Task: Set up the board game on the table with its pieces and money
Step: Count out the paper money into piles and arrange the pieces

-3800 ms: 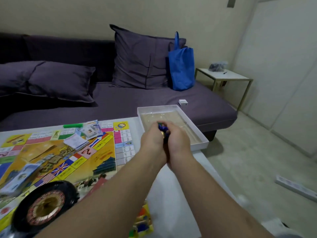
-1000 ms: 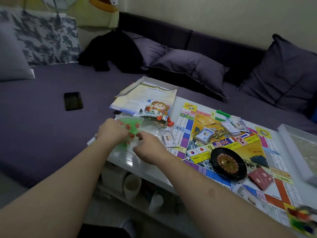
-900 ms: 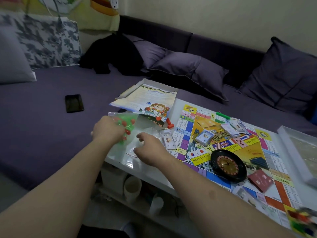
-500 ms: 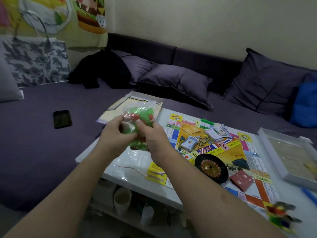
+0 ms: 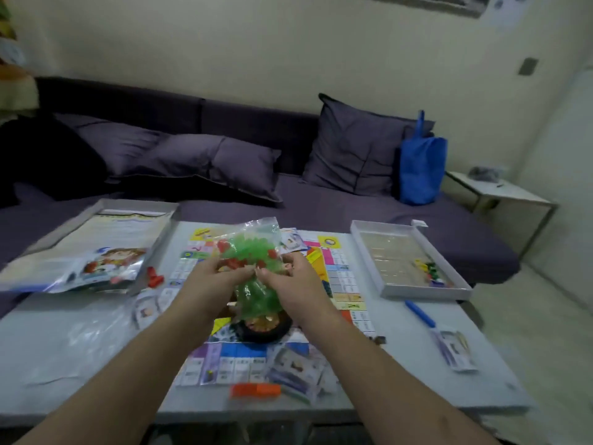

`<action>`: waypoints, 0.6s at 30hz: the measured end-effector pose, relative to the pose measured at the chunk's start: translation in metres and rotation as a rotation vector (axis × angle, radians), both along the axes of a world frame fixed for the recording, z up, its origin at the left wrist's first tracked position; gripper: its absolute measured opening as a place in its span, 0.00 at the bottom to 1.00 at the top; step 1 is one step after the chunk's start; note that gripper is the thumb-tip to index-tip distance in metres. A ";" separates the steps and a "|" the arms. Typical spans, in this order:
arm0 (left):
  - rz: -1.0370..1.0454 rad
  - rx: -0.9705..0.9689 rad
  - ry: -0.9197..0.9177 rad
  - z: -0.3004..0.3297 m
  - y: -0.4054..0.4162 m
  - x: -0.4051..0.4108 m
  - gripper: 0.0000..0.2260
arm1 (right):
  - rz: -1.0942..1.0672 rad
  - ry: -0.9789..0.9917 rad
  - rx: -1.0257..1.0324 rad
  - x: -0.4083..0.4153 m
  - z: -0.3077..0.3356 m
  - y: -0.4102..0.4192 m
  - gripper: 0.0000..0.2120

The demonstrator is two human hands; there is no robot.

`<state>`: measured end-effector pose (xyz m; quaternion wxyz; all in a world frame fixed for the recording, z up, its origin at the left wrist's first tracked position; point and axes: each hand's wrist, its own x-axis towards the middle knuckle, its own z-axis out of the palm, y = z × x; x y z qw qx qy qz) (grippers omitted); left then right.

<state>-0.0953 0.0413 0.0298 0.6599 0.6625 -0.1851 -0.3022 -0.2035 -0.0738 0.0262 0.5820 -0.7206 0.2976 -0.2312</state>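
Both hands hold a clear plastic bag (image 5: 256,252) full of green and red game pieces above the middle of the colourful game board (image 5: 340,277). My left hand (image 5: 213,277) grips the bag's left side and my right hand (image 5: 296,281) grips its right side. A black roulette wheel (image 5: 263,329) sits on the board just below the bag, partly hidden by it. Packs of cards or money (image 5: 296,370) lie on the board's near edge beside an orange block (image 5: 255,389). Two red pieces (image 5: 154,277) lie left of the board.
The box lid with the rule sheet (image 5: 93,248) lies at the table's left. The white box tray (image 5: 407,261) with small pieces stands at the right. A blue pen (image 5: 419,313) and a card pack (image 5: 455,350) lie near the right. A purple sofa with a blue bag (image 5: 422,162) runs behind.
My hands picked the bag of pieces off the table's left end, lifted it, and now hold it over the board's middle. The view has swung right to face the table squarely.
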 end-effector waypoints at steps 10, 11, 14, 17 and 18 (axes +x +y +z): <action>-0.234 0.111 0.034 -0.007 -0.213 -0.097 0.20 | -0.359 0.014 -0.071 -0.127 -0.019 -0.178 0.20; -0.256 0.113 0.034 -0.011 -0.234 -0.103 0.20 | -0.398 0.035 -0.105 -0.134 -0.023 -0.198 0.20; -0.291 0.097 0.000 -0.018 -0.289 -0.118 0.17 | -0.476 0.092 -0.204 -0.142 -0.030 -0.251 0.18; -0.281 0.129 -0.098 -0.022 -0.336 -0.122 0.15 | -0.490 0.162 -0.263 -0.140 -0.037 -0.296 0.18; -0.291 0.187 -0.178 -0.025 -0.347 -0.120 0.14 | -0.489 0.219 -0.304 -0.138 -0.042 -0.308 0.19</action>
